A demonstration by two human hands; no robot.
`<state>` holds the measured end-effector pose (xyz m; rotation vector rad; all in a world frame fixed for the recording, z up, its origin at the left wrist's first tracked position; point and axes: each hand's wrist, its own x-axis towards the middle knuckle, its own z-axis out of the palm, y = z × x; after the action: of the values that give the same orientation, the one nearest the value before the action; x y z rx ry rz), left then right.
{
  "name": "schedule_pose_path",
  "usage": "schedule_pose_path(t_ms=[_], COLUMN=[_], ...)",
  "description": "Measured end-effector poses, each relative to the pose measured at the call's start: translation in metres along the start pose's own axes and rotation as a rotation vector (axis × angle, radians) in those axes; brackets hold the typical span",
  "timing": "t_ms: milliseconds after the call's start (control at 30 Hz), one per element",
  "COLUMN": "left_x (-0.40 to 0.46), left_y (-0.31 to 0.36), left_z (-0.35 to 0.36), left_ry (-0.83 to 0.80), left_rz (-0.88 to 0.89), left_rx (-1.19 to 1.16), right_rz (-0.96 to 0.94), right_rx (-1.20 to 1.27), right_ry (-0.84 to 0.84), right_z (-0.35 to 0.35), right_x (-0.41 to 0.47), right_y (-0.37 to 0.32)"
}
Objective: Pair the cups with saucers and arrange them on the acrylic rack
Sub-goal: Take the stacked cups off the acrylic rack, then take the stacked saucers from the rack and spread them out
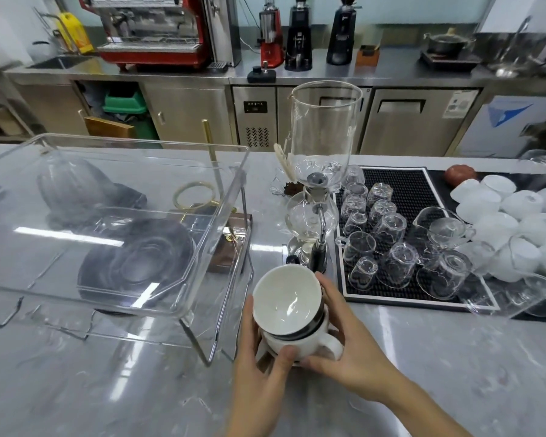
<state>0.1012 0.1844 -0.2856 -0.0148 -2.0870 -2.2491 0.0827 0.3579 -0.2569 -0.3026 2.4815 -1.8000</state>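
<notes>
Cups (289,305) beside acrylic rack (202,234) edge

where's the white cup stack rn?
Head view, bottom centre: white cup stack held between left hand and right hand, right of the acrylic rack, before the siphon brewer.

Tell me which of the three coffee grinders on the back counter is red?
The leftmost grinder, standing right beside the red espresso machine. The two grinders to its right are both black.
</notes>
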Motion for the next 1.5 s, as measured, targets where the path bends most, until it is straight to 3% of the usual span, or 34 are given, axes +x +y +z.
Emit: schedule_pose_path(t_ms=[467,867,1033,1200,1367,1500], left_x=[0.011,-0.003,-0.028,-0.058,-0.083,-0.098], left_y=[-0.012,0.003,0.007,0.012,0.018,0.024], left_z=[-0.003,-0.007,-0.016,-0.032,-0.055,-0.077], left_ry=[-0.028,-0.007,-0.025,-0.053,-0.072,0.012], left_rz=[0.036,0.018,0.071,0.342,0.440,0.424], left_rx=[0.048,0.028,0.245,0.559,0.934,0.966], right_rz=[0.043,0.038,-0.068,-0.175,-0.231,-0.254], right_rx=[0.016,-0.125,-0.417,-0.741,-0.810,-0.785], right_ry=[-0.018,0.117,0.214,0.228,0.239,0.237], right_z=[0.002,0.003,0.003,0.012,0.033,0.058], right_x=[0.003,-0.018,-0.043,-0.069,-0.091,-0.103], right_y=[0.000,-0.017,-0.031,-0.037,-0.046,-0.055])
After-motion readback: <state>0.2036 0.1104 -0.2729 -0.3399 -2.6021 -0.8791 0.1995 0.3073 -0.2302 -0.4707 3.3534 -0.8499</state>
